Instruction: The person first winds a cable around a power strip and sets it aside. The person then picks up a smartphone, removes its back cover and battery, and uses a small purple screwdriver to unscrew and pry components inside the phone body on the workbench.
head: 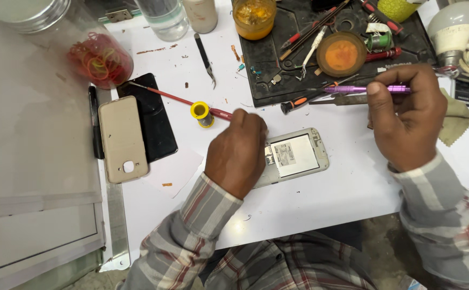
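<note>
Gripping a purple screwdriver, right hand; left hand pins opened phone; jar holds rubber bands.

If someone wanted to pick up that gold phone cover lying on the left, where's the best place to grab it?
Probably by its two long edges, coming straight down from above. The gold phone cover lies flat, partly over a black phone, so its slim sides are the easiest purchase. A black pen lies close along its left edge, so fingers need care there.
</note>
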